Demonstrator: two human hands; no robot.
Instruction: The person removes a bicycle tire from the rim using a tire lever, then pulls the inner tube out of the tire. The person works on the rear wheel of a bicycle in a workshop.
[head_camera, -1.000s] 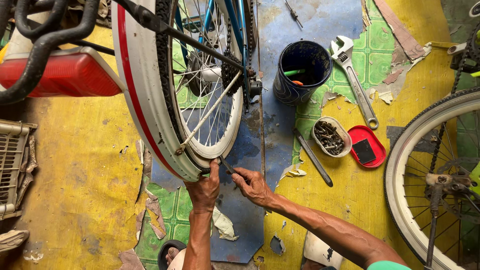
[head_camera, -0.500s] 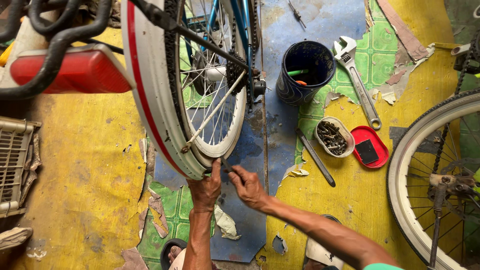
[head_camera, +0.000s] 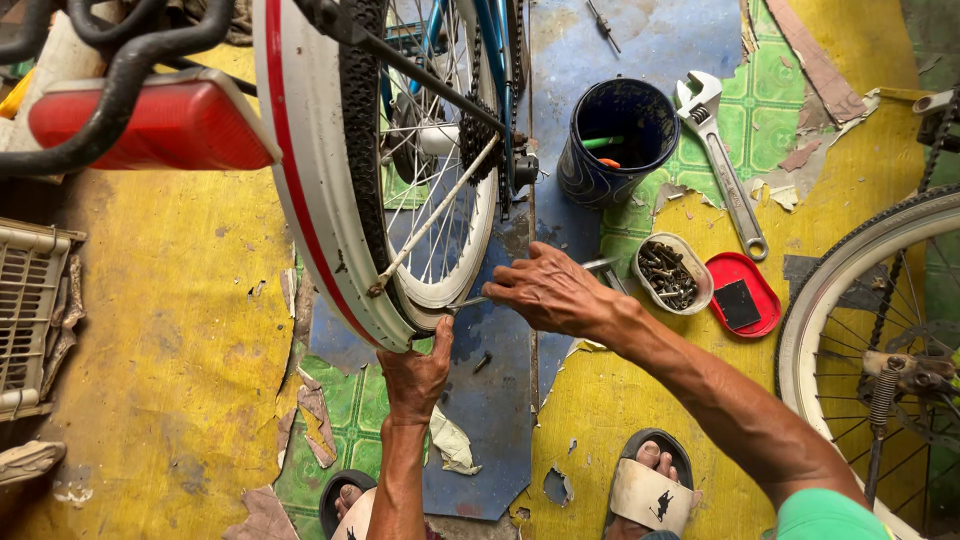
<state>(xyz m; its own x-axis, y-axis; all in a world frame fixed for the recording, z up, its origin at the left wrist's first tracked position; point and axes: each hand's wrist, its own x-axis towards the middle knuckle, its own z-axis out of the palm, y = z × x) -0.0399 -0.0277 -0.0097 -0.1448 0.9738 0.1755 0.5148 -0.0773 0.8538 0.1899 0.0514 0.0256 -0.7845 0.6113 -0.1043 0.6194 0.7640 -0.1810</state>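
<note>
Right hand (head_camera: 548, 292) grips tool at white-rimmed wheel (head_camera: 320, 200).

The left hand (head_camera: 418, 372) grips the rim of the bicycle wheel (head_camera: 330, 200) from below. The right hand (head_camera: 548, 292) holds a thin metal tool (head_camera: 475, 300) against it, near a bowl of bolts (head_camera: 670, 272).

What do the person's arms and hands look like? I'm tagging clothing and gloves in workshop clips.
Both arms are bare to the hands: no gloves, watch or rings show on the left hand or the right hand. A green sleeve edge shows at the right upper arm. The left arm shows no sleeve.
</note>
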